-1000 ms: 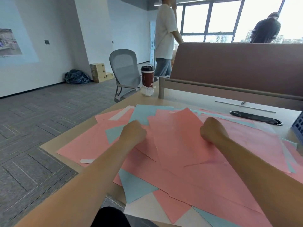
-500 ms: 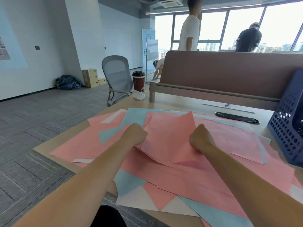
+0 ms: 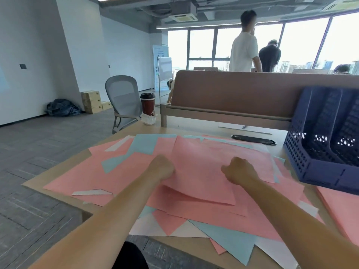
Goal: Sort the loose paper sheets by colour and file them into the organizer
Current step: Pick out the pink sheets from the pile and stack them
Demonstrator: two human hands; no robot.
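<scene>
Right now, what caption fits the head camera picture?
Left hand and right hand hold a pink sheet over mixed papers beside the blue organizer.

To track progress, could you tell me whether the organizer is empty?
Seemingly empty: the blue organizer shows only bare mesh in visible slots.

I get one view only, from the head: a wide lens looking forward and slightly down across the desk [image 3: 194,131]. It sits close over the papers [image 3: 204,171], with the organizer [image 3: 314,152] right and the windows [image 3: 202,47] far.
</scene>
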